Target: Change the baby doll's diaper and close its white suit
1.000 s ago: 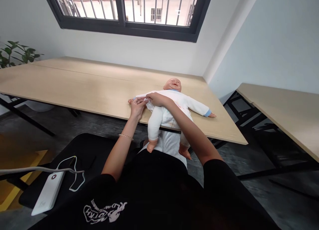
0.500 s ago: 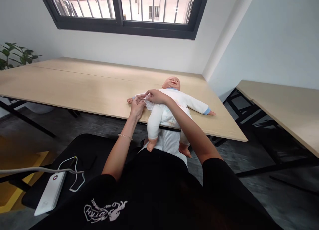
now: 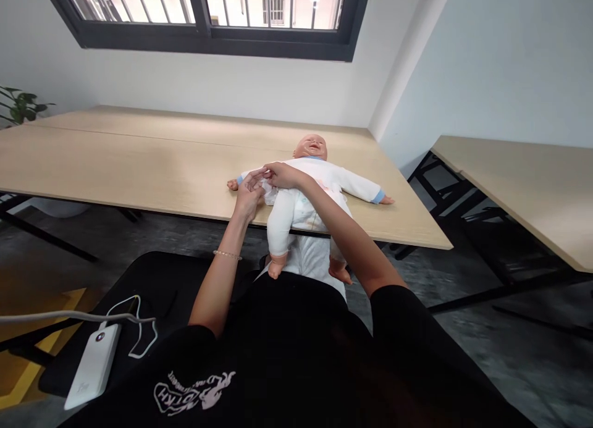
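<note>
A baby doll (image 3: pixel 354 184) in white clothes with blue cuffs lies on its back on the table, head away from me, legs hanging over the front edge. Around its hips is a white diaper (image 3: pixel 306 217) with pale coloured prints. My right hand (image 3: pixel 282 176) reaches across the doll's belly and pinches the diaper's ruffled side edge at the hip on my left. Close against it, my left hand (image 3: pixel 249 193) has its fingers curled on the same edge. The fingertips of both hands meet there, and the exact bit between them is partly hidden.
The wooden table (image 3: pixel 139 168) runs along the wall under a barred window (image 3: pixel 278 39). Another table (image 3: pixel 523 193) stands to the right. At lower left, a black chair (image 3: pixel 152 292) carries a white power bank (image 3: pixel 95 366) with a cable. A plant (image 3: pixel 23 107) is at far left.
The view has shifted slightly, so the whole scene sits a little further left and up. Both hands stay at the same side of the diaper, with only small finger movement.
</note>
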`<state>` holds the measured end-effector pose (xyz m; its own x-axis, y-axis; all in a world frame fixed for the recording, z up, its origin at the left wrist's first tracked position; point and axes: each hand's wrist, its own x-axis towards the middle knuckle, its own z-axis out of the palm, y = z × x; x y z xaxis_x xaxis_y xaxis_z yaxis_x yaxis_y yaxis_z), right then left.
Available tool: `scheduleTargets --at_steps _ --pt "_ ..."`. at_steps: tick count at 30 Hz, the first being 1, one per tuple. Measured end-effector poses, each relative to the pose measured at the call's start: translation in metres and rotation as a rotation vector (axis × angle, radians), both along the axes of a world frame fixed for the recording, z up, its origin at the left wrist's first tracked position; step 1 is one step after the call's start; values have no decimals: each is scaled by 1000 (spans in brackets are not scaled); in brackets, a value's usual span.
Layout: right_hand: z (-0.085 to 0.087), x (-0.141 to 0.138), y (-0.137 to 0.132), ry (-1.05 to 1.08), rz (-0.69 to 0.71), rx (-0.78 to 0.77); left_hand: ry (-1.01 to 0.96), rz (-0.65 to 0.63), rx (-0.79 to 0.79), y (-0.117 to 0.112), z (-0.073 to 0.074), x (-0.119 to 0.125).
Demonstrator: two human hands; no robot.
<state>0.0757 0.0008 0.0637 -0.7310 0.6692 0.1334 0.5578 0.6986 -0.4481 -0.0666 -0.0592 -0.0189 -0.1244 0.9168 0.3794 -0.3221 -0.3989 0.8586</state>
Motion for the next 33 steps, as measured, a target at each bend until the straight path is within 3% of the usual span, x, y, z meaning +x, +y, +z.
scheduleTargets --at_steps 4,8,13,18,21,28,33 --pt "-2 -1 1 62 -10 -85 -36 3 -67 -7 7 2" --pt "0 -2 -5 50 -76 -29 -26 -12 -109 -11 12 5" --pt "3 -6 -10 161 -234 -47 43 130 23 -13 11 7" --pt "6 -7 -8 293 -279 -140 91 219 -79 -9 8 13" --pt "3 -6 -5 337 -284 -141 149 194 -122 -7 7 19" --pt "-6 -5 1 458 -277 -143 199 140 -55 -6 3 20" --pt "-7 -4 3 442 -302 -160 147 97 -61 -10 4 18"
